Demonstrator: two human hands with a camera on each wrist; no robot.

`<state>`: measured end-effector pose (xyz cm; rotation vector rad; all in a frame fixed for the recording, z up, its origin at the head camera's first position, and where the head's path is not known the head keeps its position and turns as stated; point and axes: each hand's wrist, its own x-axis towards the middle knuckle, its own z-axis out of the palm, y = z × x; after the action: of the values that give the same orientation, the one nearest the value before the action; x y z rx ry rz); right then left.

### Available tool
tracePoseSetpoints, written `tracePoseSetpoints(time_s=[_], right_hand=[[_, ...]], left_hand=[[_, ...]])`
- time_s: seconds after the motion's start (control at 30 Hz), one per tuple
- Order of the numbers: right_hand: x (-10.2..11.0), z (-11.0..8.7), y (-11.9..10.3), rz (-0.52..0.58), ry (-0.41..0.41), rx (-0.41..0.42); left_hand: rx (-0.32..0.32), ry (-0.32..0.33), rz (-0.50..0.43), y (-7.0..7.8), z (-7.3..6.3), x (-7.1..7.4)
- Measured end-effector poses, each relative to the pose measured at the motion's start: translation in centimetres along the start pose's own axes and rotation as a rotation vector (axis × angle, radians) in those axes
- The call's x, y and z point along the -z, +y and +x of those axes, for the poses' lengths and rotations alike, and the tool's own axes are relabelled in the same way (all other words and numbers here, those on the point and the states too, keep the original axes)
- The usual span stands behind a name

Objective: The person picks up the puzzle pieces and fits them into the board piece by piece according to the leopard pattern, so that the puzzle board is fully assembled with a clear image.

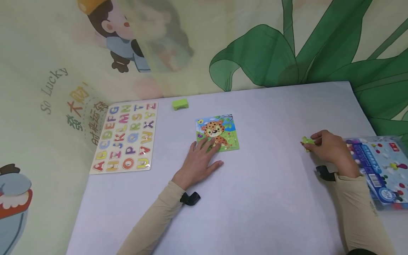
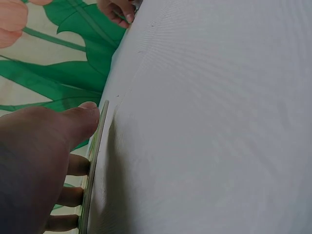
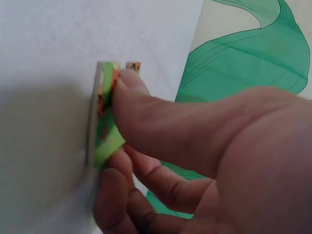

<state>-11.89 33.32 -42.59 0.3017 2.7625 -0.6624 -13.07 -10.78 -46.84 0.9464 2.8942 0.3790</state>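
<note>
A square puzzle board (image 1: pixel 216 129) with a cartoon leopard on green grass lies mid-table. My left hand (image 1: pixel 199 161) rests over its lower left part, fingers spread and straight. The left wrist view shows the board (image 2: pixel 92 180) edge-on, with fingers behind it and the thumb by its upper end. Over at the right, my right hand (image 1: pixel 329 148) holds small green puzzle pieces (image 1: pixel 307 140) between thumb and fingers. From the right wrist, these pieces (image 3: pixel 105 117) show green, orange and black-spotted print, with the thumb pressed on them; fingers curl below.
A wooden alphabet board (image 1: pixel 125 141) with coloured letters lies at the left. A green arch block (image 1: pixel 180 104) sits near the back edge. Beneath and beside my right wrist is a flat clear box (image 1: pixel 387 173) with a blue label and colourful contents. Patterned cloth hangs behind the table.
</note>
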Motion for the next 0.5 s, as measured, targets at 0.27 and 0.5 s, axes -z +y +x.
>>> tracePoseSetpoints(time_s=[0.27,0.5], right_hand=[[-0.7,0.4,0.0,0.059,0.061,0.120],[-2.4,0.4,-1.7,0.183,0.223,0.289]], left_hand=[[0.006,0.014,0.019,-0.1,-0.2,0.3],[0.013,-0.010,0.021,0.1,-0.1,0.4]])
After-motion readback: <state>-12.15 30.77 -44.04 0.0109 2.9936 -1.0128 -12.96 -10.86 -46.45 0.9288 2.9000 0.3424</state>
